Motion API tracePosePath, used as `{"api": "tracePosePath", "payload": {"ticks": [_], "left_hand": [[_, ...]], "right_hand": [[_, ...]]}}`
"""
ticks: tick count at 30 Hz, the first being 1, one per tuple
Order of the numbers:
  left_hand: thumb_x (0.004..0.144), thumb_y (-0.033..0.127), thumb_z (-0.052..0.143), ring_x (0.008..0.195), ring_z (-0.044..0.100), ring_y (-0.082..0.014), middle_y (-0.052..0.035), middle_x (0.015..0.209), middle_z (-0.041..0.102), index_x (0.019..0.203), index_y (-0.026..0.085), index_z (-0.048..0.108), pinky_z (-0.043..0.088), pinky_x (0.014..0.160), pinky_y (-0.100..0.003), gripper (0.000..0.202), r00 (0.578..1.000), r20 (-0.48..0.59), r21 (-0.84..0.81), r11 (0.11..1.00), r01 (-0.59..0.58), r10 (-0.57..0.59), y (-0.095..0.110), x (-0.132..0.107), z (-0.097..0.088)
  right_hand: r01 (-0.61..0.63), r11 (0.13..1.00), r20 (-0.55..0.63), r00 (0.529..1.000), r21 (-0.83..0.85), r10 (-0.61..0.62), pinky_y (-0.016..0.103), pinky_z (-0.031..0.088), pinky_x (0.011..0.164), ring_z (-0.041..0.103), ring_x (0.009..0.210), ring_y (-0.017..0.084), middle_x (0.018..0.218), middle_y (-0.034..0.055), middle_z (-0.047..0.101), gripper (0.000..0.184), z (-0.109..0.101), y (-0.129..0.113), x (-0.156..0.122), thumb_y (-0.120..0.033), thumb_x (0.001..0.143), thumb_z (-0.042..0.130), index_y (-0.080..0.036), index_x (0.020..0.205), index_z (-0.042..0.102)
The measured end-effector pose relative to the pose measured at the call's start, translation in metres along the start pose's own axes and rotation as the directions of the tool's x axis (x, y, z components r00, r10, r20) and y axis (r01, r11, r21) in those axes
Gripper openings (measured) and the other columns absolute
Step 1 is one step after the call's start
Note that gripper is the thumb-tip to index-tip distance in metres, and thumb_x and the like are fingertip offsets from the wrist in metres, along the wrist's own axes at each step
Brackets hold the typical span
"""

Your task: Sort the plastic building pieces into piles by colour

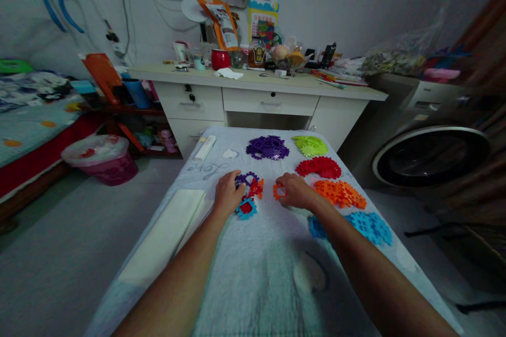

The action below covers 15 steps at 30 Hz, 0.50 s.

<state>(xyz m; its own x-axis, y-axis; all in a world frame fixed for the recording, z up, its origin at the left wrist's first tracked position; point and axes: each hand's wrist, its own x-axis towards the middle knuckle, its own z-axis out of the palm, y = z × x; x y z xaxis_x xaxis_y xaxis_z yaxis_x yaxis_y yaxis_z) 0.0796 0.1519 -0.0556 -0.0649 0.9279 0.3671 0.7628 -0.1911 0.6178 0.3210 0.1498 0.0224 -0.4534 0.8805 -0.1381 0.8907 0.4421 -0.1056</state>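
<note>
My left hand (228, 193) is closed on the left side of a small joined assembly of plastic building pieces. It has a purple piece (250, 177) at the top, a red and orange part (256, 188) on the right and a blue square piece with a red centre (246, 208) at the bottom. To the right, apart from the assembly, my right hand (294, 190) pinches an orange square piece (279, 191) just above the cloth. Loose orange pieces (340, 194) lie right beside my right wrist, and blue pieces (369, 227) are partly hidden by my right forearm.
Piles of purple (268, 147), lime green (310, 145) and red pieces (318, 167) lie on the cloth-covered table (253, 274). A long white box (164, 237) is at the left edge. Behind stands a cluttered desk (272, 89), with a washing machine (427, 137) to the right.
</note>
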Motion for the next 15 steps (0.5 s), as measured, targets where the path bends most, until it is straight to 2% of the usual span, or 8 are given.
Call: {"api": "tracePosePath", "payload": {"ticks": [3,9,12,15], "left_hand": [[0.081,0.026,0.056,0.116,0.057,-0.0271,-0.0098,0.122,0.065,0.121,0.019,0.058,0.044,0.102,-0.044,0.04,1.0,0.005,0.001,1.0,0.0,0.0,-0.001,0.0,0.0],[0.081,0.027,0.055,0.115,0.058,-0.0267,-0.0096,0.121,0.065,0.121,0.019,0.058,0.043,0.103,-0.043,0.041,1.0,0.015,0.009,1.0,-0.018,0.018,-0.002,-0.001,0.001],[0.081,0.027,0.056,0.115,0.058,-0.0269,-0.0102,0.122,0.064,0.122,0.019,0.058,0.043,0.102,-0.044,0.041,1.0,0.023,0.013,1.0,-0.016,0.016,-0.001,-0.001,0.001],[0.081,0.026,0.056,0.115,0.057,-0.0271,-0.011,0.122,0.064,0.122,0.017,0.058,0.043,0.102,-0.043,0.042,0.999,0.031,0.014,1.0,-0.015,0.015,0.0,-0.001,0.0]], "right_hand": [[-0.026,1.0,-0.052,0.998,0.016,0.026,0.034,0.041,0.093,0.055,0.112,0.027,0.121,0.015,0.06,0.052,-0.015,0.022,-0.007,-0.027,0.075,0.066,-0.014,0.125,0.059],[-0.066,0.997,-0.064,0.996,-0.027,0.064,0.037,0.041,0.096,0.055,0.115,0.028,0.128,0.0132,0.061,0.052,-0.042,0.072,-0.034,-0.022,0.074,0.066,-0.017,0.125,0.061],[-0.089,0.994,-0.047,0.995,-0.063,0.087,0.036,0.043,0.092,0.058,0.11,0.028,0.123,0.0122,0.064,0.05,-0.044,0.079,-0.042,-0.025,0.075,0.067,-0.019,0.124,0.062],[-0.115,0.986,-0.009,0.993,-0.122,0.114,0.037,0.043,0.09,0.059,0.106,0.029,0.116,0.0129,0.066,0.044,-0.037,0.076,-0.044,-0.03,0.074,0.069,-0.018,0.117,0.065]]}}
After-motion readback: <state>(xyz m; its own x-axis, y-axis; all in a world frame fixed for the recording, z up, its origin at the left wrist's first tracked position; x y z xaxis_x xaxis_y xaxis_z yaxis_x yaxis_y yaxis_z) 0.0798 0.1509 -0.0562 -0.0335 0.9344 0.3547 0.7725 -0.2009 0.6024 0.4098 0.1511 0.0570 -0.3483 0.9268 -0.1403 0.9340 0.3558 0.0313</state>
